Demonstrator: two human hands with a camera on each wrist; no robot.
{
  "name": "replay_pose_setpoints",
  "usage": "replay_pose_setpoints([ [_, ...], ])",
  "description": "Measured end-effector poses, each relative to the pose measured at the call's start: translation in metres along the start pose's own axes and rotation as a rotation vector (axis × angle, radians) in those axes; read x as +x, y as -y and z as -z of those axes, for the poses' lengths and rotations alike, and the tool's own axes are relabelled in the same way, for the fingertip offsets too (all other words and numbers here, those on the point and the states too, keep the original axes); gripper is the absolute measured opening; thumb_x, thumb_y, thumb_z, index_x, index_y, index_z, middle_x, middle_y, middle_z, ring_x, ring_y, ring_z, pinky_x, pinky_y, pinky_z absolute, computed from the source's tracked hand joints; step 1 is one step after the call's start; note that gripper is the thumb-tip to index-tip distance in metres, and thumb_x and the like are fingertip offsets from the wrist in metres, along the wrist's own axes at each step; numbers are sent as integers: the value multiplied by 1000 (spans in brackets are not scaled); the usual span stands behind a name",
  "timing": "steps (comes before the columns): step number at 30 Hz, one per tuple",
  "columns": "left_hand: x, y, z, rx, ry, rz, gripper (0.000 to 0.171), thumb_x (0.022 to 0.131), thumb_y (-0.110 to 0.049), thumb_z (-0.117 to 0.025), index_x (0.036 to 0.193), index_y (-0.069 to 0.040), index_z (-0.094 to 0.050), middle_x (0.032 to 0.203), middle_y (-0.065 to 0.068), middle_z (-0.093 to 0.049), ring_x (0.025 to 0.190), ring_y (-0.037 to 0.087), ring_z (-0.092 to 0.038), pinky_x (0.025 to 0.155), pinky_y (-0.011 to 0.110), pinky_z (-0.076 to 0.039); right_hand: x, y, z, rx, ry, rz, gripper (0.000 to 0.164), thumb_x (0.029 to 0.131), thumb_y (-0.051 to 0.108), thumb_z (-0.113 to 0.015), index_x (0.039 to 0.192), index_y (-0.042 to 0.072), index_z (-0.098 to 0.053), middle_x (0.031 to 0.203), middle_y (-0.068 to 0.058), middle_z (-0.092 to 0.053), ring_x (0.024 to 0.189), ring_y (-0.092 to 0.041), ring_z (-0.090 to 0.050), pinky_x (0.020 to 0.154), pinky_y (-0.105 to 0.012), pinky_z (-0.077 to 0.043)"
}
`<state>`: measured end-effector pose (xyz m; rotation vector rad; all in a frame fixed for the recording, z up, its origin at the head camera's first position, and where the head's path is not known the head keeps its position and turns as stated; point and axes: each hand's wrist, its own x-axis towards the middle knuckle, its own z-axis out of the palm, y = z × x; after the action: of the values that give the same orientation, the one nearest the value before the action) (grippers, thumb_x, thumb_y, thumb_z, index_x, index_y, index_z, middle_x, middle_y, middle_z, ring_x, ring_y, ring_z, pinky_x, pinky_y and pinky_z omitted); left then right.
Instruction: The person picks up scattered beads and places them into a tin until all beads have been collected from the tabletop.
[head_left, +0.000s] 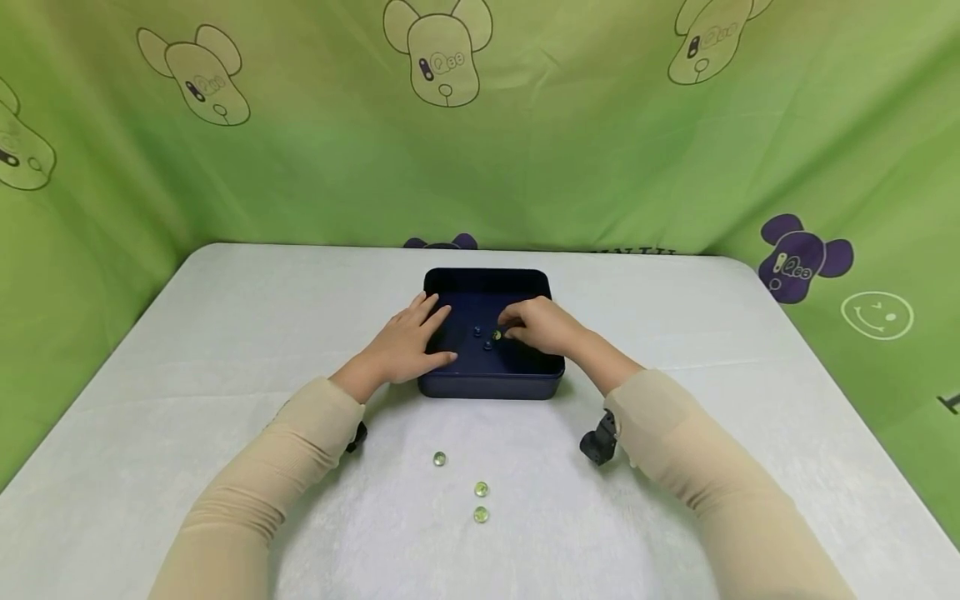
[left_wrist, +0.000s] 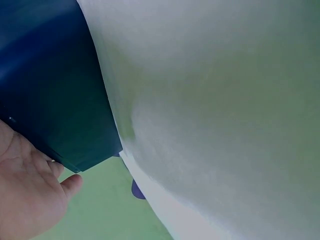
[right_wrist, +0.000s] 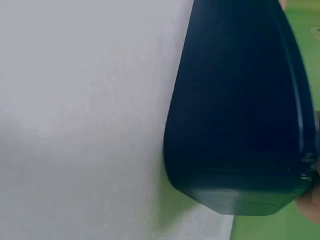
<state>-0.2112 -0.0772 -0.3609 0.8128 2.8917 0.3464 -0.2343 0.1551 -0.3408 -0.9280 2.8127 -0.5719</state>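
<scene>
Bent right fingers [head_left: 514, 312] beside a round green glass marble [head_left: 497, 335], grip unclear, spreading left fingers [head_left: 438, 317] over a rectangular navy box [head_left: 491, 387].

Box [left_wrist: 60, 100] partly off-frame, L-wrist cam

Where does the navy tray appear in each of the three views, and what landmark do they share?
Head: navy tray, near the centre.
Left wrist: tray at the upper left, cut off by the frame.
Right wrist: tray in the right half, cut off at the top.
Shared landmark: the white tabletop.
</scene>
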Motion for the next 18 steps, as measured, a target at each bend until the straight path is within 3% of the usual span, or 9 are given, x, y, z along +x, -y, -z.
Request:
replay_pose_setpoints([
  [18, -1, -2, 0, -4, 3, 10, 72, 84, -51, -41, 139, -12, -17, 144, 10, -4, 129, 21, 6, 101, 41, -10, -33, 10, 4, 151, -96, 80, 22, 81, 8, -60, 100, -2, -62, 94, -12, -62, 84, -19, -58, 72, -29, -46],
])
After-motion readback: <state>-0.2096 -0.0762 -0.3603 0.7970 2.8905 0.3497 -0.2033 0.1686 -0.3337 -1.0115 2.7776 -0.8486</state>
